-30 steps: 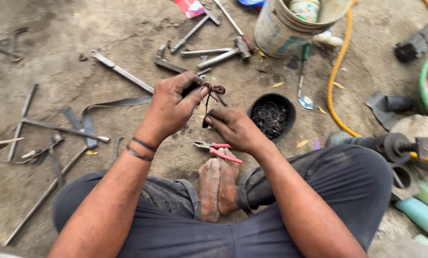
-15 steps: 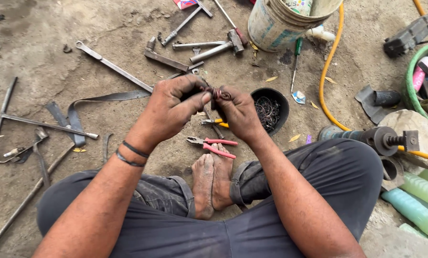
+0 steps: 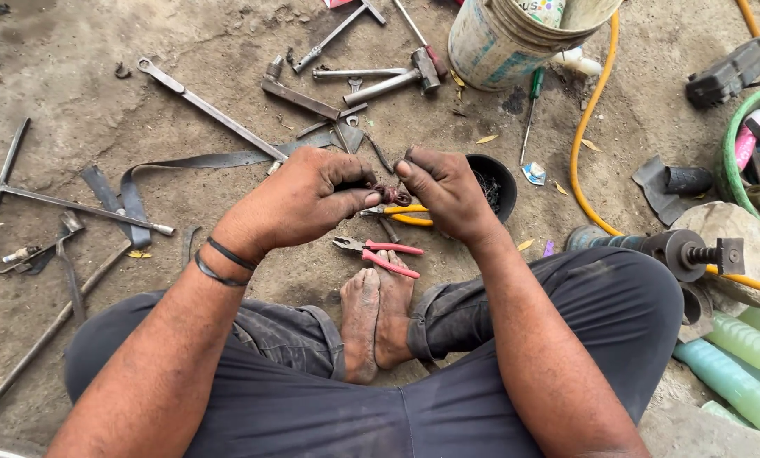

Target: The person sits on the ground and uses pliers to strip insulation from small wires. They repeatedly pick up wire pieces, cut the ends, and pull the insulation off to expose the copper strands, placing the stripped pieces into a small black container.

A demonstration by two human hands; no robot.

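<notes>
My left hand (image 3: 299,202) and my right hand (image 3: 443,193) meet above the ground, and both pinch a small dark reddish rubber piece (image 3: 390,194) between thumbs and fingers. Two black bands circle my left wrist. Right below the hands lie red-handled pliers (image 3: 378,254) and yellow-handled pliers (image 3: 409,215) on the dirt. My crossed bare feet (image 3: 376,318) rest just under them. A small black bowl (image 3: 492,182) with dark bits sits behind my right hand.
Dirt ground strewn with tools: a long wrench (image 3: 214,110), a hammer (image 3: 397,80), metal rods (image 3: 58,199), a black rubber strip (image 3: 185,165). A dirty white bucket (image 3: 507,42) stands at the back. A yellow hose (image 3: 587,127) curves right, near a stone (image 3: 740,237) and green bottles (image 3: 736,373).
Both hands have come closer together and nearer to me. The dangling rubber piece is now bunched tightly between the fingertips of both hands.
</notes>
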